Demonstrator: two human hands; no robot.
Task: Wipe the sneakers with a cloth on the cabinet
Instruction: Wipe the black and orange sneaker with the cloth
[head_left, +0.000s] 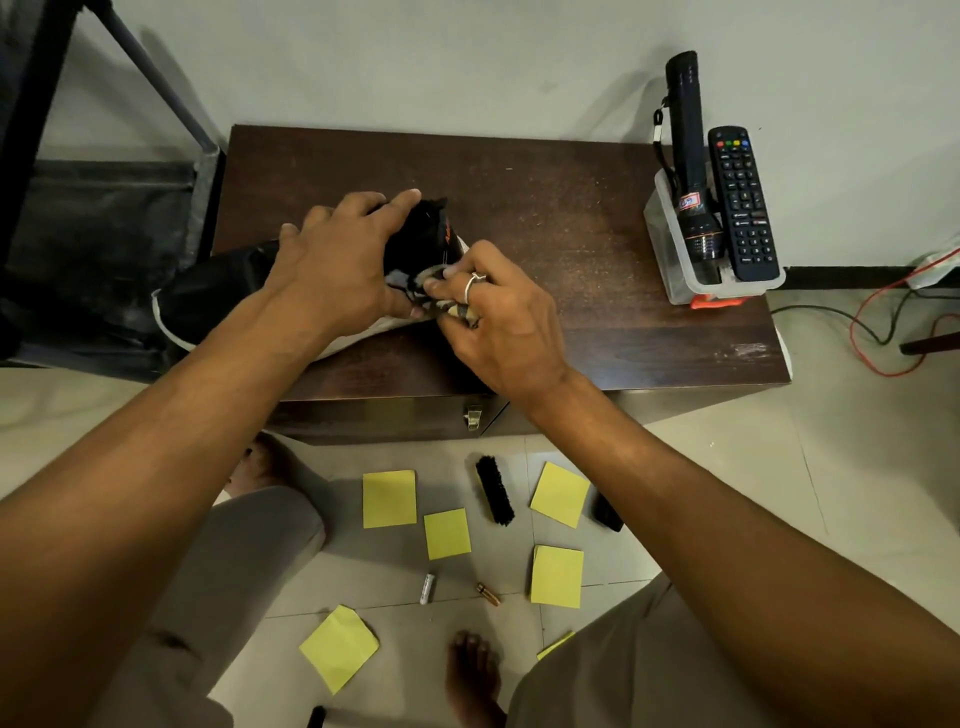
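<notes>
A black sneaker (218, 291) with a white sole and orange heel marking lies on the dark wooden cabinet (571, 234), toe pointing left over the cabinet's left edge. My left hand (337, 260) grips the sneaker around its collar and heel. My right hand (498, 317), with a ring on one finger, holds a bunched greyish cloth (441, 291) pressed against the sneaker's side near the heel. Most of the cloth is hidden under my fingers.
A clear plastic tub (675, 260) holding a black torch (691, 171) and a remote (743, 202) stands at the cabinet's right rear. On the floor lie several yellow sticky notes (389, 499), a black shoe brush (494, 490) and two batteries (427, 588).
</notes>
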